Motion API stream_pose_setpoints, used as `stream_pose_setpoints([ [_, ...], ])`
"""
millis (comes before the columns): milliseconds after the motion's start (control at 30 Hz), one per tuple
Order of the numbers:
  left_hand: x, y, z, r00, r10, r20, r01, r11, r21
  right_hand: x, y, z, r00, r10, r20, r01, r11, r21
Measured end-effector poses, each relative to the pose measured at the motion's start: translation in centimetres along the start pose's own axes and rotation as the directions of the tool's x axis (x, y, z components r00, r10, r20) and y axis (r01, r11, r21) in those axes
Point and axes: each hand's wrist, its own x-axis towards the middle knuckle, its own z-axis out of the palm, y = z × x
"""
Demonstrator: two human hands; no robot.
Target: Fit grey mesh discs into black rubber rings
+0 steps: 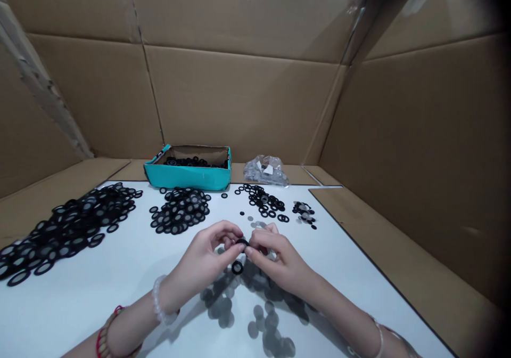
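Over the middle of the white table, my left hand (217, 246) and my right hand (275, 254) meet at the fingertips. Between them they pinch a small black ring (241, 242), partly covered by the fingers. Just below the fingertips lies another black ring (237, 267) with a pale centre. Thin grey translucent discs (220, 307) are scattered on the table under and in front of my hands. More grey discs (271, 328) lie closer to me, beside my right forearm.
A long heap of black rings (75, 225) covers the left side, with a rounder pile (179, 211) beside it. Open rings (263, 201) and a small mixed pile (304, 213) lie right of centre. Behind stand a turquoise box (187, 178) and a clear plastic bag (265, 170). Cardboard walls (239, 102) enclose the table.
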Motion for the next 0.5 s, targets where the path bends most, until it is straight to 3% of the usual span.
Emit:
stream_pose_setpoints([
  [133, 0.1, -0.5, -0.2, 0.991, -0.098, 0.087, 0.104, 0.993, -0.057, 0.0, 0.6, 0.0, 0.996, 0.016, 0.086, -0.018, 1.0, 0.023],
  [233, 0.4, -0.8, -0.3, 0.99, -0.105, 0.094, 0.111, 0.992, -0.061, 0.2, 0.7, 0.0, 0.996, 0.024, 0.085, -0.023, 1.0, -0.016],
  [333, 0.4, 0.1, -0.8, 0.998, -0.012, 0.054, 0.011, 1.0, 0.01, 0.5, -0.4, -0.7, 0.998, 0.008, 0.062, -0.004, 0.998, -0.059],
  [400, -0.2, 1.3, -1.7, 0.987, 0.157, -0.018, -0.152, 0.972, 0.181, 0.1, -1.7, -1.8, 0.998, -0.048, -0.048, 0.045, 0.997, -0.07],
  [433, -0.8, 1.9, -2.3, 0.956, 0.287, -0.053, -0.257, 0.915, 0.312, -0.3, -2.4, -2.5, 0.983, -0.114, -0.144, 0.101, 0.991, -0.092],
  [467, -1.6, 2.4, -2.9, 0.885, 0.459, -0.077, -0.38, 0.808, 0.45, -1.0, -3.1, -3.3, 0.952, -0.216, -0.218, 0.188, 0.972, -0.143],
  [500, -2.6, 2.7, -3.6, 0.791, 0.611, -0.022, -0.497, 0.664, 0.558, -1.9, -3.7, -4.2, 0.895, -0.361, -0.261, 0.307, 0.924, -0.227],
])
